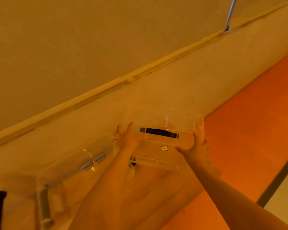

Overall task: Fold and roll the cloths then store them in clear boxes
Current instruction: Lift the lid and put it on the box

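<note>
Against a pale wall, a clear box is gripped at its ends by the left hand and right hand, fingers curled round.

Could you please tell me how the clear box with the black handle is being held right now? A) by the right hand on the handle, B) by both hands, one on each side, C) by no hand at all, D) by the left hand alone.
B: the left hand grips the left side of the box and the right hand its right side, with the black handle untouched between them.
</note>
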Demonstrator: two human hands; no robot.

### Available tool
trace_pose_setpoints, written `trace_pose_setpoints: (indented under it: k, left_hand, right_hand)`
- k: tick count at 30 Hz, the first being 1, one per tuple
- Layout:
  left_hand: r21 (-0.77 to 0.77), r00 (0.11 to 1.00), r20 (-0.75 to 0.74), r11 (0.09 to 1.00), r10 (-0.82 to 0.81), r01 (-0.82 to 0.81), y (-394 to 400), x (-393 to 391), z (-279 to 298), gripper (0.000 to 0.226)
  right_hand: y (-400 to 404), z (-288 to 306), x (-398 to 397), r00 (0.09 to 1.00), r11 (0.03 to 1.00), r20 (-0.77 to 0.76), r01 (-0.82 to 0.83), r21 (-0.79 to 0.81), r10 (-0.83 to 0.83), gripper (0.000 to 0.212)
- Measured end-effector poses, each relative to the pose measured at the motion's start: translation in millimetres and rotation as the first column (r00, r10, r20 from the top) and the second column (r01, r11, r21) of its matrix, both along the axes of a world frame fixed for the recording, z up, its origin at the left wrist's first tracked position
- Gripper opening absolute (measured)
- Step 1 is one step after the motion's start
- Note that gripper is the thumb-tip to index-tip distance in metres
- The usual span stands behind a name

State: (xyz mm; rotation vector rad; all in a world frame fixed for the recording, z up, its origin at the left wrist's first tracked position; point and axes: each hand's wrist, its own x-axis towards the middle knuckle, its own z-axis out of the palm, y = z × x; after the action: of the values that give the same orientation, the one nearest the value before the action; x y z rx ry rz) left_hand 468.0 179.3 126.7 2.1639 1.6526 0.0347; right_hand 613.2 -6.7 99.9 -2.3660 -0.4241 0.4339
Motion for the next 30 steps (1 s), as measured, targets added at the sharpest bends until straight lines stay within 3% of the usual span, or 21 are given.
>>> trace_pose_setpoints:
  k: [12, 18, 30]
  left_hand:
    - [-0.003, 0.908, -0.021, 0.908, 0.419, -0.419, -20, -133, 0, 0.094]
    - [-0.016, 0.877, -0.047, 0.877, 0.479, -0.480, -17, -205, -12, 0.103]
    - [-0.116, 0.769, -0.075, 0.760, 0.635, -0.639, -12, -288, -33, 0.100]
  right_hand:
    - [65, 4, -64, 0.900, 0.899, -0.030, -0.435, -0.039, 0.434, 0.102]
    - [101, 4, -119, 0.838, 0.830, -0.013, -0.542, -0.129, 0.546, 0.096]
    - [147, -13, -197, 0.693, 0.669, -0.016, -0.701, -0.247, 0.721, 0.092]
